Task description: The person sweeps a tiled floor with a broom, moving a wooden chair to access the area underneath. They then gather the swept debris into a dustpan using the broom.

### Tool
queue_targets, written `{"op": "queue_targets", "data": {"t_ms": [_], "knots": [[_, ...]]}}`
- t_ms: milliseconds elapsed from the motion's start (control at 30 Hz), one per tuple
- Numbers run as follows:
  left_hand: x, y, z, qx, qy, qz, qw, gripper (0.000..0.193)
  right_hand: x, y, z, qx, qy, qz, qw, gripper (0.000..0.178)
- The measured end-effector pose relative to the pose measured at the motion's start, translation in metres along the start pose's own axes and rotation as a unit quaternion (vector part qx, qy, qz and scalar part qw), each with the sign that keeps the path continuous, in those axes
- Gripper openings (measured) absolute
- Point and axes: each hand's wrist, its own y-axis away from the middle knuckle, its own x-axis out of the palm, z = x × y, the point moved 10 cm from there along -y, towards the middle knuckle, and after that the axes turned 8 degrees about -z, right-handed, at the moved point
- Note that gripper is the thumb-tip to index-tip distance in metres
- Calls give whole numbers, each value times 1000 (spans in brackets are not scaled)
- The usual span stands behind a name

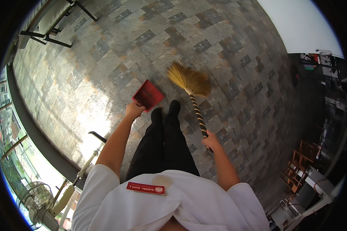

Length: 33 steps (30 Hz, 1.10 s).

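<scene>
My left hand (pixel 135 110) is closed round the handle of a red dustpan (pixel 150 94), whose handle is mostly hidden by the fingers. The dustpan is held low, just left of my feet, with its open side facing away to the upper right. In my right hand (pixel 211 140) is the dark handle, wound with light bands, of a straw broom (pixel 189 80). Its yellow bristles fan out over the tiled floor (pixel 219 57), ahead of my feet and to the right of the dustpan. A gap of floor lies between bristles and pan.
A standing fan (pixel 36 198) is at the lower left, beside a long window (pixel 23 150). A chair with dark legs (pixel 52 23) stands at the far left. Wooden chairs (pixel 300 163) are grouped at the right. A white surface (pixel 304 27) fills the far right corner.
</scene>
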Motion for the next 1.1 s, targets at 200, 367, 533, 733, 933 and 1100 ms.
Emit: {"op": "queue_targets", "data": {"t_ms": [200,367,533,733,933,1100], "knots": [[2,-6,-15,25,-20,10,999,30,-50,99,-50,4,-154,-71,986,74],[-3,-10,-32,70,-68,-18,995,24,-80,141,-67,30,-246,-95,964,71],[4,-13,-34,37,-72,-19,997,20,-75,112,-80,90,-208,-118,967,74],[23,-19,-37,69,-113,1,991,18,3,13,-42,64,-188,-43,979,75],[38,-20,-32,73,-110,2,991,20,98,44,-29,-2,-121,30,992,83],[36,-17,-26,23,-95,0,995,18,101,88,-34,-48,-138,57,988,82]]}}
